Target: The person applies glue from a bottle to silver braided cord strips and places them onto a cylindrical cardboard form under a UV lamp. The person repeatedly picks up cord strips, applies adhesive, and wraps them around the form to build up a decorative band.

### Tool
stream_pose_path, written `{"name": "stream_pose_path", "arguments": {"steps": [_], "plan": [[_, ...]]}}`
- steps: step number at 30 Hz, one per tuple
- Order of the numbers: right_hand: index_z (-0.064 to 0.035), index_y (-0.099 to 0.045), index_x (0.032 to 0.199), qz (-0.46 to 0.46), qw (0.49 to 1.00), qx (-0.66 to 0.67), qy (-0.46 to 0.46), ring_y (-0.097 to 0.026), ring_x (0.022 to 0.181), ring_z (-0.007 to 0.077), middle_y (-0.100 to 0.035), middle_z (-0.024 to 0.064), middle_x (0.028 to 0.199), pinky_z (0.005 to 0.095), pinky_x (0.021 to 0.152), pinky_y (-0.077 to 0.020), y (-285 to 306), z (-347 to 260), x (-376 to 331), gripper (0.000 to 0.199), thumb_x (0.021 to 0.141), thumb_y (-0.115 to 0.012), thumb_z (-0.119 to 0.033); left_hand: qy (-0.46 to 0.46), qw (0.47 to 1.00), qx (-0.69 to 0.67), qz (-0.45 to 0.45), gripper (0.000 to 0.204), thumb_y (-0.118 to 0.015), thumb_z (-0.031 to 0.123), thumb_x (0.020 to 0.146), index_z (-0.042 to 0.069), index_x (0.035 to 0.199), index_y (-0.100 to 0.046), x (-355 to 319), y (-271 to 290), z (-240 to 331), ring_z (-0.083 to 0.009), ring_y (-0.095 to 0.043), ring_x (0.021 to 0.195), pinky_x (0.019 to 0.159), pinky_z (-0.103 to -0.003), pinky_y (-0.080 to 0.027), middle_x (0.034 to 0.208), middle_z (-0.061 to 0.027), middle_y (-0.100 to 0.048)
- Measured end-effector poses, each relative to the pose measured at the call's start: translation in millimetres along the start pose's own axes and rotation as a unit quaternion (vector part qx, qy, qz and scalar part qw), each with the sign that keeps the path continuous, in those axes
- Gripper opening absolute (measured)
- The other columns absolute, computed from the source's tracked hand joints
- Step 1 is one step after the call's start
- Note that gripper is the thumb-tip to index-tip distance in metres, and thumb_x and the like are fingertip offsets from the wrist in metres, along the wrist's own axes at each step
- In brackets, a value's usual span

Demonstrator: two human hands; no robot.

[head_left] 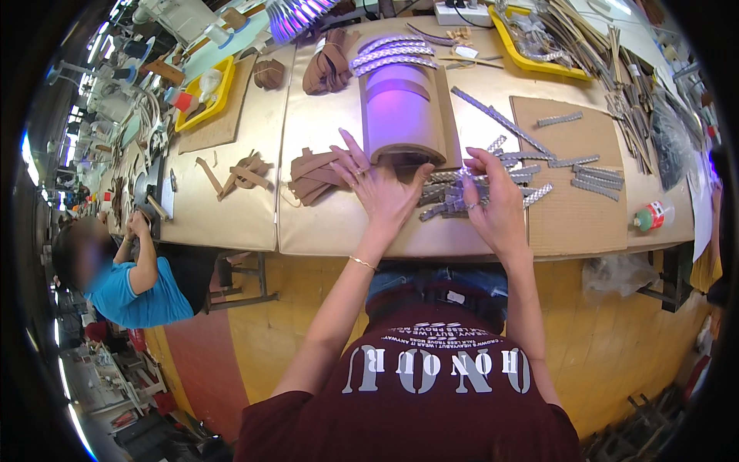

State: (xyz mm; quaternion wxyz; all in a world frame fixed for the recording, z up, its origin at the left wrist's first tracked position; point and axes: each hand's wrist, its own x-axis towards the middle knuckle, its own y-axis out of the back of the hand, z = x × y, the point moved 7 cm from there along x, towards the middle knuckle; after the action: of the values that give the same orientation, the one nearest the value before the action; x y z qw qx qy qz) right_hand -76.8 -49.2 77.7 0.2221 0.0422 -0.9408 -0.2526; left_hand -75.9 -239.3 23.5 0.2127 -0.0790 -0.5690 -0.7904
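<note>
My left hand (379, 191) has its fingers spread, its thumb near the front edge of a curved brown form (400, 131). A brown strip (398, 88) lies across that form, and several silvery braided strips (394, 54) rest along its far end. My right hand (496, 206) hovers by a pile of short grey and silver braided strips (446, 202); its fingers are bent and apart, and I see nothing held in them. Beside my left hand lies a bundle of flat brown strips (312, 175).
Cardboard (570, 223) at the right carries more braided pieces and a small green-and-red bottle (648, 216). Yellow trays (539, 65) (208, 96) stand at the back right and left. Brown strip coils (331, 65) lie at the back. A person in a blue shirt (146, 289) works at the left.
</note>
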Motion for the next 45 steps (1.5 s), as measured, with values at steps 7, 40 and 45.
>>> {"name": "stream_pose_path", "arguments": {"steps": [7, 40, 45], "plan": [[-0.0054, -0.054, 0.124, 0.01, 1.0, -0.014, -0.004, -0.064, 0.095, 0.0328, -0.067, 0.0161, 0.102, 0.041, 0.083, -0.0506, 3, 0, -3, 0.042, 0.083, -0.061, -0.001, -0.018, 1.0, -0.022, -0.006, 0.096, -0.057, 0.078, 0.073, 0.008, 0.138, -0.049, -9, 5, -7, -0.0581, 0.013, 0.139, 0.109, -0.068, 0.006, 0.152, -0.0377, 0.007], [-0.0069, -0.054, 0.126, -0.021, 0.999, -0.043, 0.0, -0.064, 0.1, 0.0307, -0.066, 0.0158, 0.108, 0.0397, 0.086, -0.0511, -18, -6, 15, 0.043, 0.085, -0.063, -0.003, 0.218, 0.754, -0.61, -0.11, 0.093, -0.011, 0.07, 0.095, -0.006, 0.119, -0.061, 2, 15, -25, -0.0216, 0.0, 0.148, 0.118, -0.037, 0.009, 0.15, -0.0125, -0.038], [-0.0056, -0.053, 0.124, -0.006, 0.999, -0.044, 0.024, -0.061, 0.096, 0.0313, -0.064, 0.015, 0.101, 0.0416, 0.084, -0.0501, -18, -7, 17, 0.043, 0.082, -0.06, -0.001, 0.23, 0.738, -0.616, -0.15, 0.097, -0.01, 0.071, 0.094, -0.008, 0.121, -0.059, 5, 17, -26, -0.0198, -0.014, 0.144, 0.119, -0.034, 0.007, 0.147, -0.0122, -0.042]]}}
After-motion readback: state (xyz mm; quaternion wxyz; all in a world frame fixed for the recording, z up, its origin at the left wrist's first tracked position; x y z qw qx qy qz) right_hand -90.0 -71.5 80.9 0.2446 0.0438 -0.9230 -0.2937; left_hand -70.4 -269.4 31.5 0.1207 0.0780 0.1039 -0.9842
